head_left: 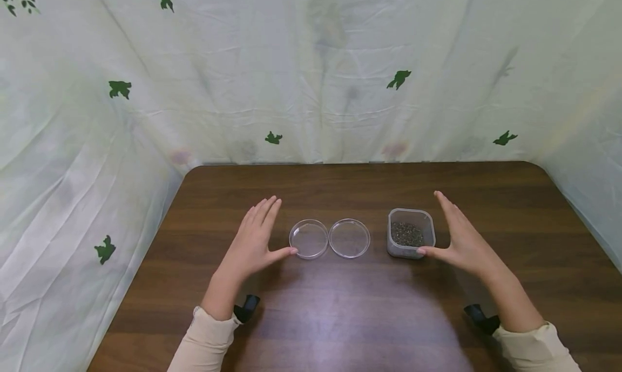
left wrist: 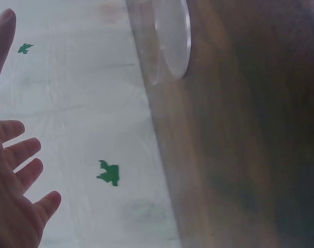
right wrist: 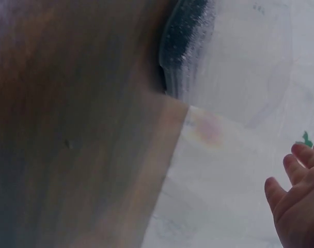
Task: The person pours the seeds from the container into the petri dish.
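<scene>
Two clear, shallow round dishes, like petri dish halves, lie side by side on the brown table. My left hand (head_left: 252, 245) is held with fingers straight and thumb spread, just left of the left dish (head_left: 310, 240); its thumb tip overlaps that rim in the head view, contact unclear. Beyond it lies the right dish (head_left: 349, 238). A square clear plastic tub (head_left: 403, 251) holds dark, fine granules (head_left: 407, 234). To its right, my right hand (head_left: 464, 245) has straight fingers, with the thumb tip at the tub's near right corner. Neither hand grips anything.
The wooden table (head_left: 311, 318) has rounded far corners. A pale curtain (head_left: 320, 91) with green bird and leaf prints hangs behind it and along the sides. Black wrist straps (head_left: 248, 308) sit by both cream sleeves (head_left: 206, 337).
</scene>
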`<state>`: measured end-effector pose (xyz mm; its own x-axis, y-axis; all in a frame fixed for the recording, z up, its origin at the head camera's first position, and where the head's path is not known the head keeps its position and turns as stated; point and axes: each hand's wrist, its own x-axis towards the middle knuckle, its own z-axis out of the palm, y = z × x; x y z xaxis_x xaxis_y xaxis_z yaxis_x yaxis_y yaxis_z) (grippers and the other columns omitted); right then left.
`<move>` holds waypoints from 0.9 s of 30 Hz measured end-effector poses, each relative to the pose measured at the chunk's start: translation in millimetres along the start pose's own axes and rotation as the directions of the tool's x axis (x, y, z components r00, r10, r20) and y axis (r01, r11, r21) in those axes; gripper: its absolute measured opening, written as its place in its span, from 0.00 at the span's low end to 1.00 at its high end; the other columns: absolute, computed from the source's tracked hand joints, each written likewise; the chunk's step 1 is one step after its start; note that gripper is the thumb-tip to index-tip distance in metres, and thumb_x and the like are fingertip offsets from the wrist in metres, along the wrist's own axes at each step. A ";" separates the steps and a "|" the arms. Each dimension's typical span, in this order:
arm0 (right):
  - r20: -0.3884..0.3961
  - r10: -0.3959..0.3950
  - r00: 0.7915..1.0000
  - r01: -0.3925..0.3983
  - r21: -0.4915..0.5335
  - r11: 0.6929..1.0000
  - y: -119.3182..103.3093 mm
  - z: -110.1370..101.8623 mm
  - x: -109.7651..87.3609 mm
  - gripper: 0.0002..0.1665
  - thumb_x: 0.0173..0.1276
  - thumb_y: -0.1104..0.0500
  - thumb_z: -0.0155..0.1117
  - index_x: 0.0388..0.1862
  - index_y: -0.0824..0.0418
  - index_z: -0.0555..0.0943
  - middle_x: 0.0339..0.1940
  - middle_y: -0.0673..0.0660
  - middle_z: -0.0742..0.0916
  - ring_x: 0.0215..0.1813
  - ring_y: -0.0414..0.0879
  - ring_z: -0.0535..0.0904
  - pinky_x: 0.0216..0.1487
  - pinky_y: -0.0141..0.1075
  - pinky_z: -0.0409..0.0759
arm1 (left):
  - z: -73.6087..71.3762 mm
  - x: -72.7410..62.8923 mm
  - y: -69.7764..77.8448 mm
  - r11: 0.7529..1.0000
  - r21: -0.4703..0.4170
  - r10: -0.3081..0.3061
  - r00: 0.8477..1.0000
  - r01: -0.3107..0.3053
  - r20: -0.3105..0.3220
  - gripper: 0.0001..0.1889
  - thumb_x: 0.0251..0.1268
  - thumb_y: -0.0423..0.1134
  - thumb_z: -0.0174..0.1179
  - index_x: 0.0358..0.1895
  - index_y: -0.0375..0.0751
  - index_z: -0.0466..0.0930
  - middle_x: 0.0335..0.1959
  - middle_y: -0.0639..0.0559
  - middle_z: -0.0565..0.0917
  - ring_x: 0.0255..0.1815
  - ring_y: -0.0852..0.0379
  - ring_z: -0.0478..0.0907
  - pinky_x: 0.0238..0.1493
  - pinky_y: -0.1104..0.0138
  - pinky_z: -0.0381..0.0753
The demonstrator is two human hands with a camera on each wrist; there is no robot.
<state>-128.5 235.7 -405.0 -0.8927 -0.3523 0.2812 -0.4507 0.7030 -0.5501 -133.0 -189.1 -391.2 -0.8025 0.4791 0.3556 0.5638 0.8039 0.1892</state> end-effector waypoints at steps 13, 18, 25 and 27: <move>0.004 0.135 0.991 -0.135 0.133 0.982 3.7 16.4 -2.9 0.68 0.41 0.48 0.76 0.72 0.51 0.40 0.70 0.61 0.54 0.67 0.62 0.50 0.55 0.63 0.56 | 26.2 -8.1 2.4 0.979 -0.181 -0.106 0.994 0.097 -0.041 0.54 0.43 0.61 0.65 0.68 0.31 0.49 0.66 0.39 0.57 0.66 0.43 0.52 0.63 0.54 0.54; -0.003 0.160 0.987 -0.158 0.150 0.976 6.0 21.4 -4.2 0.68 0.41 0.47 0.76 0.72 0.51 0.41 0.70 0.61 0.55 0.67 0.61 0.50 0.55 0.63 0.56 | 35.7 -9.7 5.0 0.964 -0.231 -0.149 0.987 0.133 -0.055 0.54 0.42 0.56 0.69 0.68 0.31 0.49 0.65 0.39 0.57 0.65 0.42 0.53 0.63 0.54 0.55; -0.010 0.189 0.982 -0.184 0.180 0.966 6.6 24.7 -5.2 0.67 0.42 0.48 0.76 0.72 0.50 0.42 0.70 0.60 0.54 0.68 0.60 0.48 0.55 0.63 0.55 | 45.0 -10.0 8.4 0.938 -0.278 -0.224 0.974 0.208 -0.025 0.53 0.42 0.54 0.69 0.67 0.31 0.49 0.65 0.38 0.57 0.65 0.42 0.52 0.63 0.52 0.55; -0.007 0.201 0.979 -0.196 0.197 0.961 6.8 25.8 -5.9 0.66 0.42 0.49 0.76 0.72 0.49 0.42 0.71 0.60 0.53 0.68 0.61 0.47 0.55 0.64 0.54 | 47.6 -10.0 9.4 0.926 -0.297 -0.248 0.969 0.234 -0.010 0.53 0.42 0.54 0.69 0.68 0.31 0.49 0.65 0.38 0.57 0.65 0.42 0.52 0.63 0.52 0.54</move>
<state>-126.4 226.6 -430.7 -0.9651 -0.1988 0.1705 -0.2587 0.6228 -0.7384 -129.0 -169.6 -436.5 -0.9152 0.2618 0.3065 0.3925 0.7517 0.5299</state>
